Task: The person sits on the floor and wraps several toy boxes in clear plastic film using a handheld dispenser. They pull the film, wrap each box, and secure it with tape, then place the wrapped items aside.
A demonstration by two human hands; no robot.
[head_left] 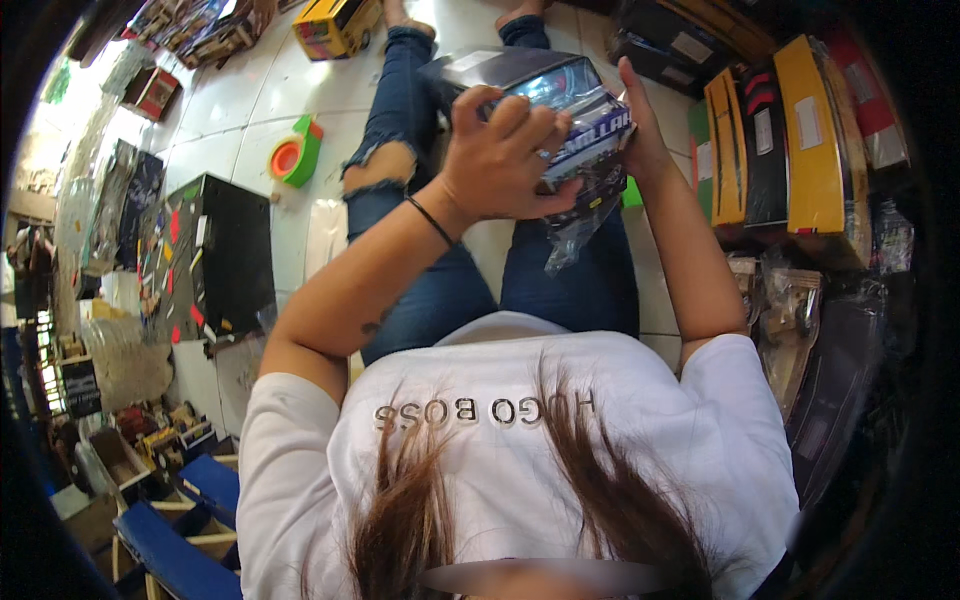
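A dark toy truck (pixel 585 130) in clear plastic wrap rests between my thighs, its windshield and a purple lettered band facing me. Across its front lies my left hand (pixel 505 150), fingers curled against the wrap, with a ring on one finger and a black band at the wrist. My right hand (pixel 645 125) holds the truck's right side, palm against it and thumb pointing up. A loose tail of plastic wrap (pixel 568 245) hangs below the truck. The truck's far end is partly hidden by glare and my left hand.
A green tape dispenser (pixel 292 155) with an orange ring lies on the tiled floor (pixel 215 150) at the left. Beyond it stand a black box (pixel 235 250) and a yellow toy truck (pixel 335 25). Wrapped yellow and black toy truck bodies (pixel 815 140) line the right; blue seats (pixel 175 540) stand lower left.
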